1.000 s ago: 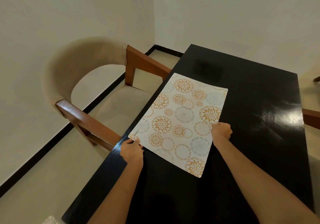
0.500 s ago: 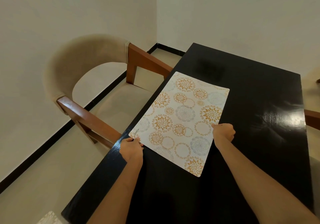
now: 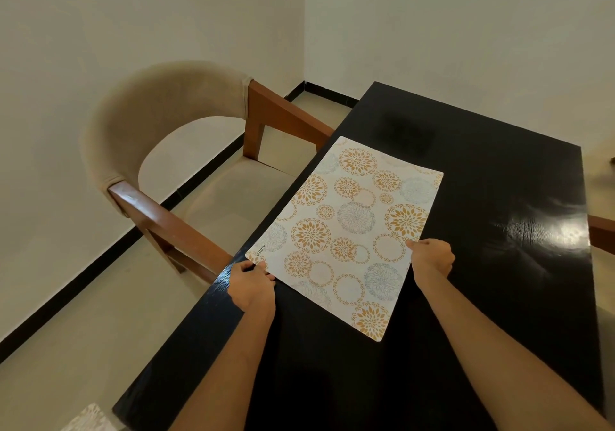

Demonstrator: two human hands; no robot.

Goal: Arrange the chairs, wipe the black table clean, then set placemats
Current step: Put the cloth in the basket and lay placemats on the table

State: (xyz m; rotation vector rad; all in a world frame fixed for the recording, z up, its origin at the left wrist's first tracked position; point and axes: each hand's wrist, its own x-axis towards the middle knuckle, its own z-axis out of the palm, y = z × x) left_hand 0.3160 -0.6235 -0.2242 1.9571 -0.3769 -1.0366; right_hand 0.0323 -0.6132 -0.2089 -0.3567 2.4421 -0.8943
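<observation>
A white placemat with orange and grey flower circles lies flat on the black table, along the table's left edge. My left hand pinches the placemat's near left corner. My right hand grips the middle of its right edge with curled fingers. A beige padded chair with brown wooden arms stands at the table's left side, its arms reaching to the table edge beside the placemat.
White walls with a black skirting close the room behind the chair and table. Another patterned mat's corner shows at the bottom left on the floor side. A brown chair arm pokes in at the table's right edge.
The placemat has barely shifted on the table. Both hands keep their hold on it, and the view has drifted slightly.
</observation>
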